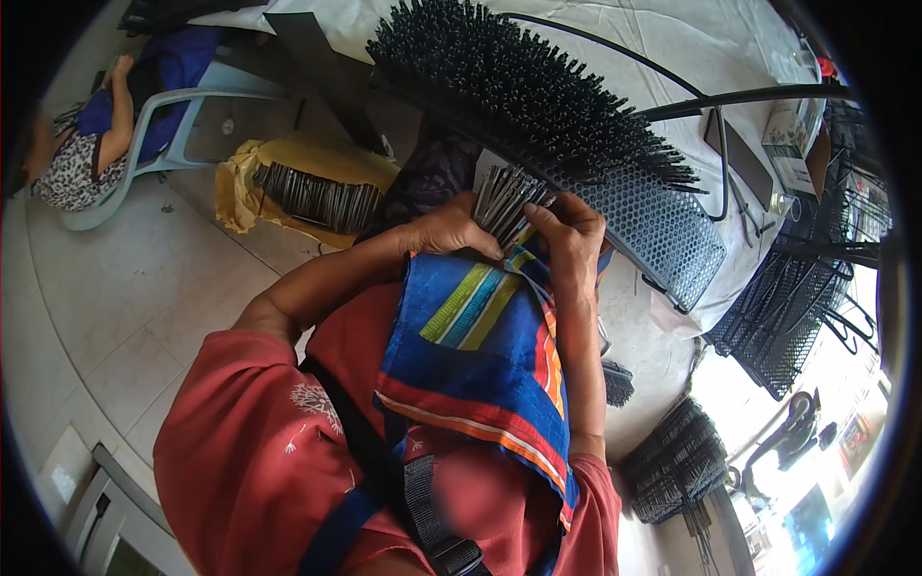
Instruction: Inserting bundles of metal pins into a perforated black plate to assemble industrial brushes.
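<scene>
1. Many thin dark metal strips lie packed side by side in crumpled yellow wrapping, left of the frame's upper centre.
2. Nearer the middle, the left hand grips, thumb along the lower edge of a loose bundle of slim silvery-grey metal strips; its other fingers are mostly hidden.
3. That bundle sits between both hands, just above the frame's centre, its long axis running up the frame and slightly fanned.
4. Beneath it drapes a soft blue cloth with coloured stripes.
5. The right hand pinches the bundle's right side, thumb against the strips; it is the hand nearer the grey perforated metal panel.
6. Above that panel bristles a dense mass of glossy black prongs, just beyond the bundle.
</scene>
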Demonstrator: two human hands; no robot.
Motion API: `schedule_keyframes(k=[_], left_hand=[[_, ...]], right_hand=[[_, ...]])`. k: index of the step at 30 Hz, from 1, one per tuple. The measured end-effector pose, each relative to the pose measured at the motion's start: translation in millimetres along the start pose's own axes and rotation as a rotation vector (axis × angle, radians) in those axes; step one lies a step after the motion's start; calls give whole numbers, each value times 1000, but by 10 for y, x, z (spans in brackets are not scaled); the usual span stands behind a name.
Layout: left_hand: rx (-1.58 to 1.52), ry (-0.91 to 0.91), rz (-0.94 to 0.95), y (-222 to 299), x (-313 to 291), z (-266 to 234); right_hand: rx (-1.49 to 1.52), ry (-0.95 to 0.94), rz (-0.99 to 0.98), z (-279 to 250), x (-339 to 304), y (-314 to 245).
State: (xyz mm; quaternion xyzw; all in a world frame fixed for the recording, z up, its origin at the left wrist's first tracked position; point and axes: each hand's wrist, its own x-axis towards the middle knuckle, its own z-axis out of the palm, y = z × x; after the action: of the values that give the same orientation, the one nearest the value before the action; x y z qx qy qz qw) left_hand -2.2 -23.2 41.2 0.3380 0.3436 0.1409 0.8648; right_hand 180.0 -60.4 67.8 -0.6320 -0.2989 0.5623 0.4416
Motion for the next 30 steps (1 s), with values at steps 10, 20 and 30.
schedule_keyframes(k=[10,20,30], left_hand=[[-89,77,19,-9,18,71],[36,224,67,-54,22,84],[-208,116,-22,28,8,47]], right_hand=[[93,1,60,-75,-8,87],[65,96,-42,-55,-74,150],[-742,35,-934,-90,-297,-193]])
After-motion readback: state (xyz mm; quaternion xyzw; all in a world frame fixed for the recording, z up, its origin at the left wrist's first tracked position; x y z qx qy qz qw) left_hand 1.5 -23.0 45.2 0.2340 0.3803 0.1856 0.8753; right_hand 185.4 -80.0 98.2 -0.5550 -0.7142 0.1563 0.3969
